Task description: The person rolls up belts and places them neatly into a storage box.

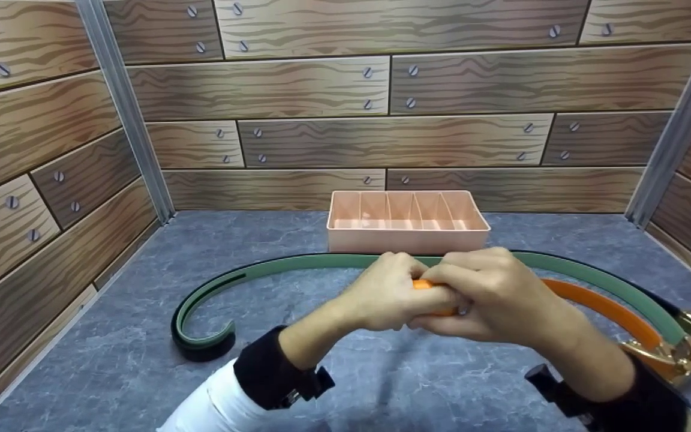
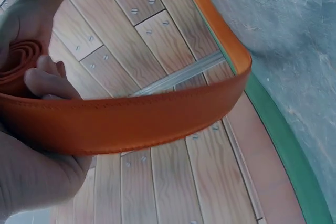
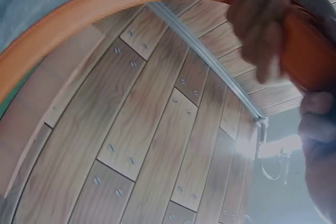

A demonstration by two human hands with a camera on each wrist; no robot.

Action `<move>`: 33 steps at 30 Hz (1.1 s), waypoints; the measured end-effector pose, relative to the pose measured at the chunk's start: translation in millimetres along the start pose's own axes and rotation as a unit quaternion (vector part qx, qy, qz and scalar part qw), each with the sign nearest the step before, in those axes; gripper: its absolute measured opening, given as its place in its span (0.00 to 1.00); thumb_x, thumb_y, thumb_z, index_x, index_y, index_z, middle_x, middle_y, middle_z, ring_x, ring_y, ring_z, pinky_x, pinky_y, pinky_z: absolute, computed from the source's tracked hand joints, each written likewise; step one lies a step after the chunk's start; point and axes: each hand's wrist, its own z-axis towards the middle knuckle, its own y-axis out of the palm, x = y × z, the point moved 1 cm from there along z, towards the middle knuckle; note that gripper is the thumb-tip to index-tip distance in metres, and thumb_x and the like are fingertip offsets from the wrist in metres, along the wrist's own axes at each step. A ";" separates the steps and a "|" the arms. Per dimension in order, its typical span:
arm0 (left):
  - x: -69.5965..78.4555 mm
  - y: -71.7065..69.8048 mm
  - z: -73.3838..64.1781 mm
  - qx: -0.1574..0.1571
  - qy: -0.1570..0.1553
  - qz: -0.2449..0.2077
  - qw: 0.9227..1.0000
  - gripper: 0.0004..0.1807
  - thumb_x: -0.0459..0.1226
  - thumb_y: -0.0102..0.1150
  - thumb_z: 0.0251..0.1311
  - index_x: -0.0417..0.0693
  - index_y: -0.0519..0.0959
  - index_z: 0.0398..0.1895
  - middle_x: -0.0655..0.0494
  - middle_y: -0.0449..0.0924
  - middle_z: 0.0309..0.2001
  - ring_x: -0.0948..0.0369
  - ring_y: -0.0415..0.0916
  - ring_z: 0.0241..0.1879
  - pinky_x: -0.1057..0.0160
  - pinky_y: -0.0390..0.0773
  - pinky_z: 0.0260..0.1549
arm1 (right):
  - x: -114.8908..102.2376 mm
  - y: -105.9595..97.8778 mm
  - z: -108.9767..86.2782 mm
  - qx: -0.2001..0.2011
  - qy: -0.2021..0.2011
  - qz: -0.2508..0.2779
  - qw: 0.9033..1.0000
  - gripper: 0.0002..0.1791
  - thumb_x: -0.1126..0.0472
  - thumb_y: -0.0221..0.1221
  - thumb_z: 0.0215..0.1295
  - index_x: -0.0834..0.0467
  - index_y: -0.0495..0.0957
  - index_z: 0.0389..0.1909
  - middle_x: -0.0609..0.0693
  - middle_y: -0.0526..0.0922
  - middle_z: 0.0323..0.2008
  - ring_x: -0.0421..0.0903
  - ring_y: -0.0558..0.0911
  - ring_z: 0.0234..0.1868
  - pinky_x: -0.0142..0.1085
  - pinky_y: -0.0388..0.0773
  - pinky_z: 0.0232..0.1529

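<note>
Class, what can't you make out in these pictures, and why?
- Orange belt's roll: head view, mostly hidden by left hand and right hand.
- Green belt: head view, partly behind those hands.
- Pink box: left wrist view, cut by bottom edge.
- Fingers: right wrist view, blurred.

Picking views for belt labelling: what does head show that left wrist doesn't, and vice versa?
Head only: the dividers in the tray and the curled end of the green belt.

Left wrist only: the wound layers of the orange belt between the hands.

Both: left hand and right hand gripping the orange belt, part of the green belt, and the tray's outside.
</note>
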 end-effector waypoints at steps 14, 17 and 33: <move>-3.2 -1.1 1.3 -0.003 0.078 -0.087 0.993 0.19 0.52 0.57 0.58 0.45 0.79 0.25 0.65 0.71 0.17 0.70 0.66 0.14 0.69 0.69 0.13 | -1.6 1.8 3.8 0.054 0.016 0.007 0.998 0.19 0.45 0.65 0.63 0.59 0.81 0.29 0.45 0.77 0.22 0.36 0.68 0.17 0.24 0.66 0.16; -1.1 0.6 1.1 0.034 0.059 0.040 0.997 0.15 0.51 0.60 0.54 0.54 0.74 0.19 0.69 0.68 0.16 0.74 0.63 0.15 0.73 0.66 0.15 | -5.9 1.0 5.7 0.016 -0.018 -0.060 0.998 0.19 0.45 0.61 0.66 0.57 0.77 0.27 0.43 0.73 0.20 0.36 0.66 0.16 0.26 0.64 0.15; -3.7 1.8 2.9 -0.048 0.122 -0.164 0.978 0.25 0.53 0.55 0.63 0.36 0.79 0.34 0.54 0.76 0.21 0.68 0.72 0.16 0.66 0.75 0.15 | 0.1 4.8 7.6 0.126 0.001 0.078 0.989 0.18 0.49 0.66 0.61 0.62 0.82 0.27 0.48 0.78 0.20 0.36 0.67 0.16 0.22 0.63 0.16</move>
